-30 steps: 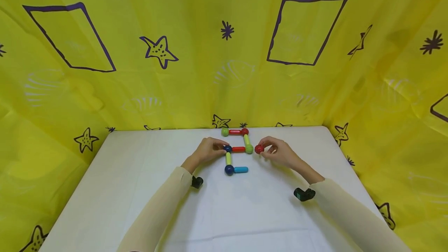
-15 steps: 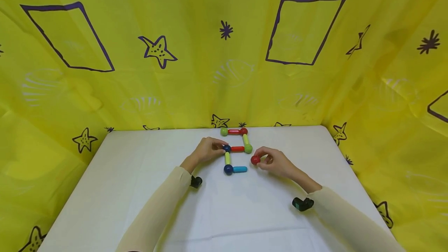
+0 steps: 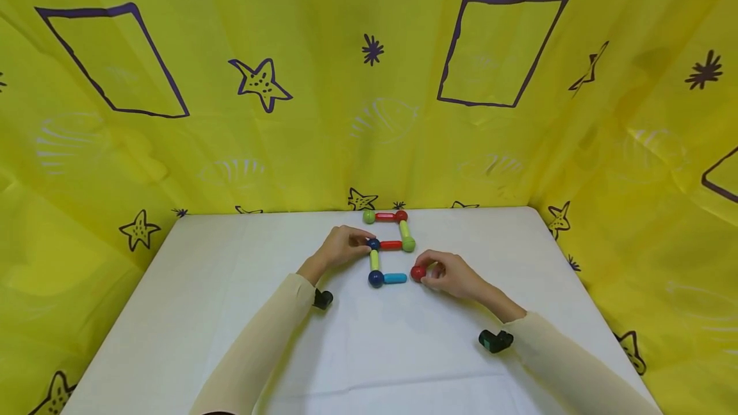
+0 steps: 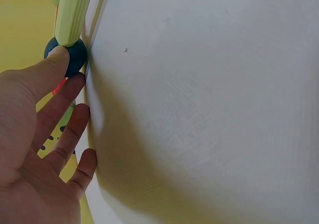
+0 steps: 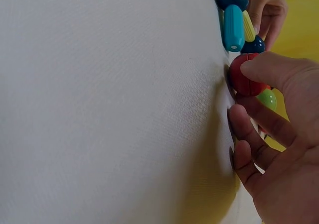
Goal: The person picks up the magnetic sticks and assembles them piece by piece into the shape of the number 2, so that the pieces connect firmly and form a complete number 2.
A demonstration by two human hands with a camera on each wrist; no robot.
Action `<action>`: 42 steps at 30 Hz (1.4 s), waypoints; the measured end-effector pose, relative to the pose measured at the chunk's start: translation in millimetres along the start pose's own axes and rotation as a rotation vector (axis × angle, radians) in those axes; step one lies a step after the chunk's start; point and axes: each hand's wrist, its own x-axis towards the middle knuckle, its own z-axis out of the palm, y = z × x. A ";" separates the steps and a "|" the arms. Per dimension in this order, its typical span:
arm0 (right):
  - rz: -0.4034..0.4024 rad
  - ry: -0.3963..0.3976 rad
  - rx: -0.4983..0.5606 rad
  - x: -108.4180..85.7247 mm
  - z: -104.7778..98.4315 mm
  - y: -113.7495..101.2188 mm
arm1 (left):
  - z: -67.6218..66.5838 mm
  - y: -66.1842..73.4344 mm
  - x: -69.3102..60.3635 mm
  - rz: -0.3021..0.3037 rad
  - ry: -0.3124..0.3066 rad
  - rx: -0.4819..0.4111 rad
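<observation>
A chain of coloured balls and rods lies on the white table. My left hand point(image 3: 341, 246) pinches its middle dark blue ball point(image 4: 76, 59) between thumb and fingers. From that ball a red rod point(image 3: 391, 245) leads to a green ball point(image 3: 408, 244), and a yellow-green rod point(image 4: 73, 15) to a nearer dark blue ball point(image 3: 376, 278). A blue rod point(image 5: 233, 27) sticks out from the nearer ball, its end free. Between thumb and fingers my right hand point(image 3: 448, 273) holds a loose red ball point(image 5: 245, 74), a small gap away from the blue rod's end.
Farther back, the chain goes on through a yellow-green rod point(image 3: 405, 229), a red ball point(image 3: 401, 216), a red rod point(image 3: 384, 216) and a green ball point(image 3: 369, 216). A yellow patterned curtain point(image 3: 323, 146) stands behind the white table point(image 3: 230, 338) and along its sides.
My right hand has brought the red ball toward me and slightly left, from beside the green ball to near the blue rod's end. My left hand has stayed on the dark blue ball.
</observation>
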 end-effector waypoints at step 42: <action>0.016 0.017 0.007 0.4 2.5 8.1 | 0.3 21.9 -6.0 0.096 0.054 0.065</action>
